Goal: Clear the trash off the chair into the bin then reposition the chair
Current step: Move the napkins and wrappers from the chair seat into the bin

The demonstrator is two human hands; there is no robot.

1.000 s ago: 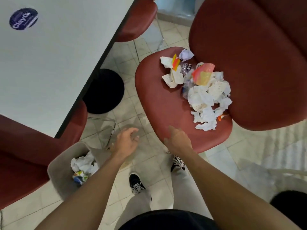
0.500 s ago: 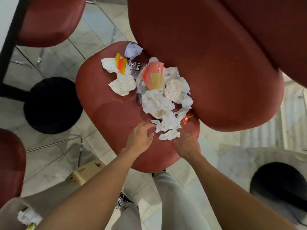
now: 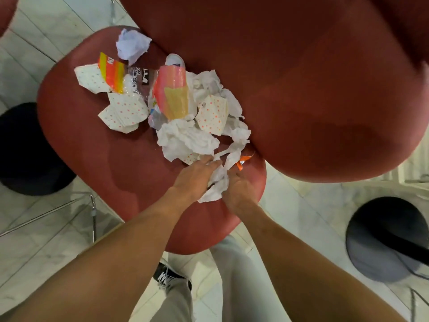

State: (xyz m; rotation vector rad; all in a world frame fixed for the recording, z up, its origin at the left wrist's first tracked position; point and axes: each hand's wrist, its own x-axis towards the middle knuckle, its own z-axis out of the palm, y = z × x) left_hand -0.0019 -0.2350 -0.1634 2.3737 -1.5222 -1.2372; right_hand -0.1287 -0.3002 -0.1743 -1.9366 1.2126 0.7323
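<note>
1. Position: both hands rest on the near part of the red chair seat (image 3: 97, 159), at the closest edge of the trash pile (image 3: 176, 108). The bin is not in view.
2. Left hand (image 3: 195, 180): fingers are partly curled, with the fingertips touching a crumpled white tissue (image 3: 217, 184); the hand is not yet closed on it.
3. Right hand (image 3: 239, 191): it presses the same tissue from the opposite side, fingers bent. Whether it has a firm hold cannot be determined.
4. Bring both hands together under the tissue so it lifts as one wad, not as loose shreds.
5. Beyond the fingertips lie more crumpled tissue (image 3: 185, 140), dotted paper pieces (image 3: 125, 115), a pink and yellow wrapper (image 3: 171, 94) and, just beside the right hand, a small orange scrap (image 3: 242, 162). Sweep these toward the hands before lifting.
6. Caution: light paper is likely to slip off the rounded seat edge; keep the hands cupped and low.
7. Most of the pile remains; leave the chair in place until the seat is clear.
</note>
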